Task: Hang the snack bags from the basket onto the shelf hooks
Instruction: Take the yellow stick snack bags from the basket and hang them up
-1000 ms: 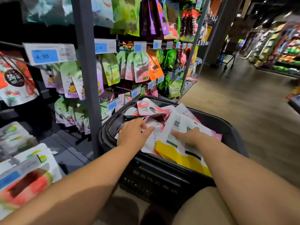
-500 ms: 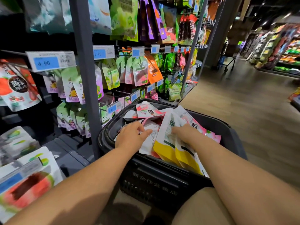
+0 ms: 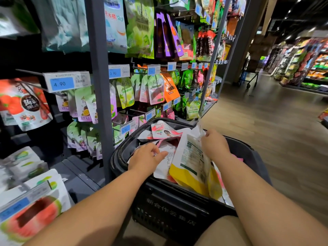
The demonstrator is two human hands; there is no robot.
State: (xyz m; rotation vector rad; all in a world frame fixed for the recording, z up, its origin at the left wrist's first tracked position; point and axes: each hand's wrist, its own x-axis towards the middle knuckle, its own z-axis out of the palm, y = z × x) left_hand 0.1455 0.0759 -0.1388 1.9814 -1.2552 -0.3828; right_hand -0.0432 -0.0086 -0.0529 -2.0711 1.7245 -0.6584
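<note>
Snack bags (image 3: 164, 132) fill a black plastic basket (image 3: 177, 201); right hand (image 3: 214, 146) pinches a white-and-yellow pouch (image 3: 190, 164) by its top, left hand (image 3: 147, 158) lies flat-fingered on the pile. A grey metal upright (image 3: 102, 121) stands just left of the basket.

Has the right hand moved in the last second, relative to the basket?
Yes. The right hand has risen off the pile, away from the near rim of the basket, and now pinches the top edge of the yellow-bottomed bag.

Your right hand (image 3: 214, 146) pinches the yellow-bottomed bag (image 3: 190, 164) at the near edge of the basket (image 3: 168, 206); your left hand (image 3: 144, 159) rests on the white bag (image 3: 165, 164) beside it.
</note>
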